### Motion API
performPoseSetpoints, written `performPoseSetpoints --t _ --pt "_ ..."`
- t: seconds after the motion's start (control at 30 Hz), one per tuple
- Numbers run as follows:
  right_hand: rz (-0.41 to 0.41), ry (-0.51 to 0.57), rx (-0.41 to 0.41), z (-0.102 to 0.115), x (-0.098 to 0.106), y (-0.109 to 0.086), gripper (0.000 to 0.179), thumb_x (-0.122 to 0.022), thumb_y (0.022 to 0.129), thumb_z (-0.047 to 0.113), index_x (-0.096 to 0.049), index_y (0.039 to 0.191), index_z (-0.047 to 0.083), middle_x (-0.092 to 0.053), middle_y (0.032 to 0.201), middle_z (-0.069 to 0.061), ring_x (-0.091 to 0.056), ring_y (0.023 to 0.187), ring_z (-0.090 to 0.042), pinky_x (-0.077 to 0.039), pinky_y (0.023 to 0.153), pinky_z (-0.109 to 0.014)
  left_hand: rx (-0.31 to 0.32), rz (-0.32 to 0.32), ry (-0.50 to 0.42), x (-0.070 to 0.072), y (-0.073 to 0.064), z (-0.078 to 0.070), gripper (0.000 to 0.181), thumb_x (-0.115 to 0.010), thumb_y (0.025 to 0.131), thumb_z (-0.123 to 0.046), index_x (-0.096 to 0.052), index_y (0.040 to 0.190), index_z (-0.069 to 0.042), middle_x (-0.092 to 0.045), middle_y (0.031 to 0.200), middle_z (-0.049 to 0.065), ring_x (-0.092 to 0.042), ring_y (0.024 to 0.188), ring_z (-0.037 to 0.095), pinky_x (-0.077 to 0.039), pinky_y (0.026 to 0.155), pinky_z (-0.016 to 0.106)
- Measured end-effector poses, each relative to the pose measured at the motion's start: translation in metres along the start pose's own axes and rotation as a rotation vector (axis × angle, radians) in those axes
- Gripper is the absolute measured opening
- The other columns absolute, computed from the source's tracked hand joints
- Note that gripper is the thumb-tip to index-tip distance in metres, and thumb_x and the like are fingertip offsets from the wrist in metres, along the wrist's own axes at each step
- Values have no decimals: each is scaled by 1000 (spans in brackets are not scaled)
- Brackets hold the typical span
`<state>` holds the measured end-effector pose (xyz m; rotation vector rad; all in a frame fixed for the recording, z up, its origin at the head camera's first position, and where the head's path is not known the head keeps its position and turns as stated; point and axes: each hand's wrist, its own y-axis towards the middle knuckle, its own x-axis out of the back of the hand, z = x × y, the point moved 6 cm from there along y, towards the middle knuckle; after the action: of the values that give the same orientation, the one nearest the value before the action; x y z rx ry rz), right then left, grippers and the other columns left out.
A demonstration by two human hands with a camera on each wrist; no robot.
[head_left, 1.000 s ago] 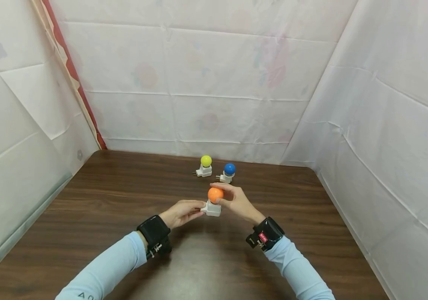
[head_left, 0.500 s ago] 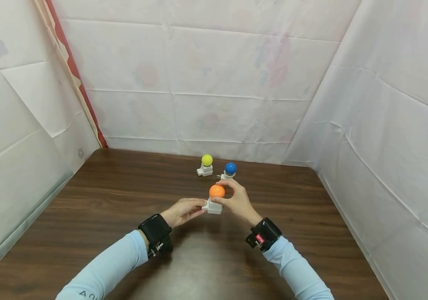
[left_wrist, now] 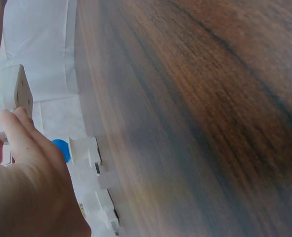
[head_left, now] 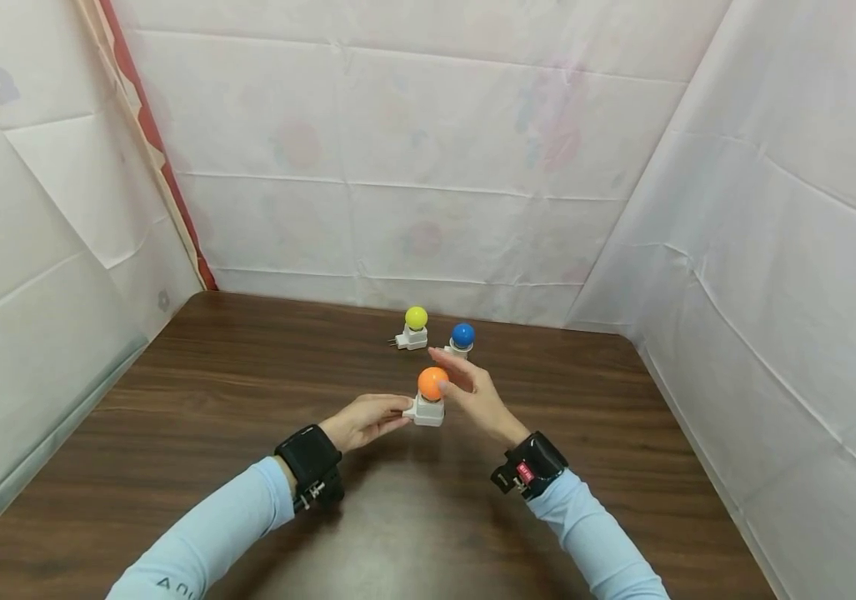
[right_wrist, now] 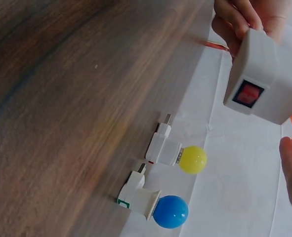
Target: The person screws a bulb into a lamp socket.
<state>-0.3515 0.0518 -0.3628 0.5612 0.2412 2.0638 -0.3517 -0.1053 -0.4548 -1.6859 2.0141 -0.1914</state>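
My left hand (head_left: 367, 419) pinches the plug end of a white plug-in socket (head_left: 428, 410) and holds it raised above the table. An orange bulb (head_left: 431, 383) stands upright in that socket. In the right wrist view a red rocker switch (right_wrist: 248, 93) shows on the socket's side. My right hand (head_left: 478, 401) is beside the bulb with fingers spread and loosely bent. Its thumb overlaps the bulb's edge in the head view; whether it touches I cannot tell. From the left wrist, my left fingers (left_wrist: 24, 133) press against the white socket's body, with its plug end hidden.
A yellow bulb (head_left: 416, 317) in a white plug-in socket stands at the back of the brown wooden table (head_left: 262, 358). Right of it is a blue bulb (head_left: 463, 335) in a similar socket, partly behind my right fingers. White cloth walls (head_left: 428, 150) enclose the table.
My right fingers were around the orange bulb and have since spread away from it. The left hand keeps its grip on the socket, nearly in place.
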Motion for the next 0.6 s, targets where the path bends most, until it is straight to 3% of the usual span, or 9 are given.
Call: performPoseSetpoints --t 0.23,0.43,0.6 --pt "65 45 15 -8 -1 0 36 -51 91 2 -50 126 -6 -48 131 -22 -47 119 -35 -46 97 -20 3 18 -2 -2 -2 3 40 -58 89 -5 -49 125 9 -59 99 11 -61 82 12 -56 81 19" --pt "54 13 2 -6 -2 -2 34 -51 89 -5 -51 124 -8 -51 129 -22 -51 115 -35 -48 93 -18 -2 4 -4 -1 -4 4 40 -58 89 -4 -49 125 9 -60 97 11 -62 80 12 -56 79 19" --pt "28 -24 -5 11 -4 -6 34 -53 88 -7 -51 122 -12 -50 126 -27 -52 111 -37 -50 92 -21 -3 9 -11 -1 -6 6 40 -56 89 -3 -47 126 10 -60 97 11 -62 81 12 -56 78 17"
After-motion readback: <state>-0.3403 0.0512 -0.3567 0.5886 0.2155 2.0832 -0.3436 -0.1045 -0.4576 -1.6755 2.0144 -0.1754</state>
